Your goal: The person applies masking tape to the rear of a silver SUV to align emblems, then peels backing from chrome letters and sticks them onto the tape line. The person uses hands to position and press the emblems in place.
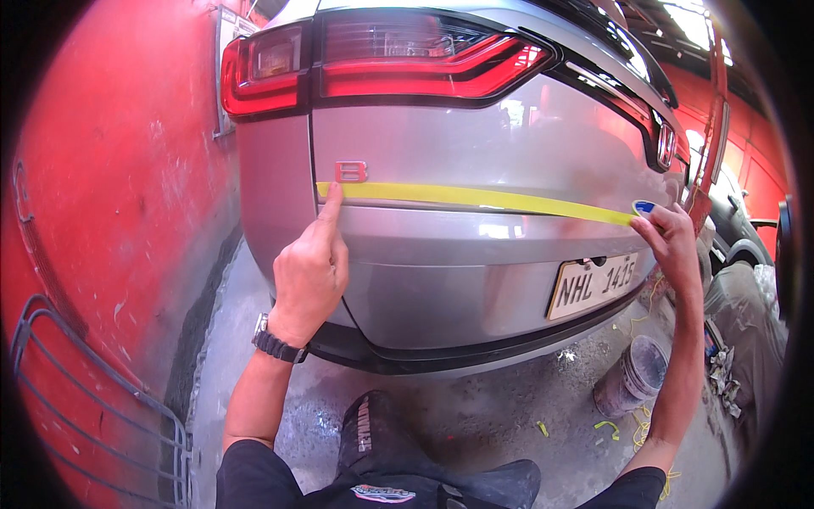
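Note:
A strip of yellow masking tape (475, 198) runs across the tailgate of a silver car (424, 144), just below a small letter badge (350, 172). With its index finger stretched out, my left hand (312, 263) presses the strip's left end under the badge. Its other fingers are curled, and I see nothing held in them. At the far right end, my right hand (674, 242) is closed on the tape roll, whose blue inner label shows above the thumb. The strip stretches between both hands, along the seam above the bumper.
A red wall (119, 170) stands close on the left, with a metal rack (102, 399) leaning there. Below the car's licence plate (593, 284), a dirty bucket (632, 377) stands on the concrete floor beside yellow tape scraps (607, 428). Cloth-covered items (742, 314) are at the right.

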`<state>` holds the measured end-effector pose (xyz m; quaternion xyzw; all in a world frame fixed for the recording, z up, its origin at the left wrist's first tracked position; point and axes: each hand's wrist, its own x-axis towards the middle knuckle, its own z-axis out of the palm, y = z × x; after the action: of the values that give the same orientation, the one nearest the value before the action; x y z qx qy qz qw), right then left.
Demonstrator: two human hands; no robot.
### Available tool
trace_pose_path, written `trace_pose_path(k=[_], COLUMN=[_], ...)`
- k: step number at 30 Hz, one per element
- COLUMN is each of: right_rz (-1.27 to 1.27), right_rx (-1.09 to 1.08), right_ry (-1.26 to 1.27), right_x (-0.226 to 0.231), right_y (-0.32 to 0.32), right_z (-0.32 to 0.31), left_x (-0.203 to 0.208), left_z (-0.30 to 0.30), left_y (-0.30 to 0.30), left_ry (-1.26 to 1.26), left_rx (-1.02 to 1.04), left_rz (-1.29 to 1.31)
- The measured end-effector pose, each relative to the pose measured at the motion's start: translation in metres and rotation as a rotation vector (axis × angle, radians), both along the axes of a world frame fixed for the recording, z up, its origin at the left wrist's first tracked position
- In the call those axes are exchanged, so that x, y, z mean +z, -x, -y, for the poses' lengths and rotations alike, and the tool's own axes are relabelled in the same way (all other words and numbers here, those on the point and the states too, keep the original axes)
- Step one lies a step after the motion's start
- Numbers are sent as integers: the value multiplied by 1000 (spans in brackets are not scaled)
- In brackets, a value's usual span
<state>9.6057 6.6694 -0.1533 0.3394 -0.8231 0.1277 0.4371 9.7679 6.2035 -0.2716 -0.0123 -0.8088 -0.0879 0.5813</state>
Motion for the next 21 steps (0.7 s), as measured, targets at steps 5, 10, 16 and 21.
trace_pose_path(k=[5,10,16,21], right_rz=[33,32,42,12], right_rx=[-26,-20,-18,-219], right_ry=[-6,-6,7,-48], right_x=[-2,-3,-6,-8], right_y=[18,18,23,22], right_z=[5,4,13,31], left_x=[-3,-1,-2,-2], left_z=[1,-3,-2,-3], left_y=[3,0,0,1], left_ry=[-14,-37,-54,-58], left_rx=[-15,-4,-7,-5], left_rz=[-11,32,37,55])
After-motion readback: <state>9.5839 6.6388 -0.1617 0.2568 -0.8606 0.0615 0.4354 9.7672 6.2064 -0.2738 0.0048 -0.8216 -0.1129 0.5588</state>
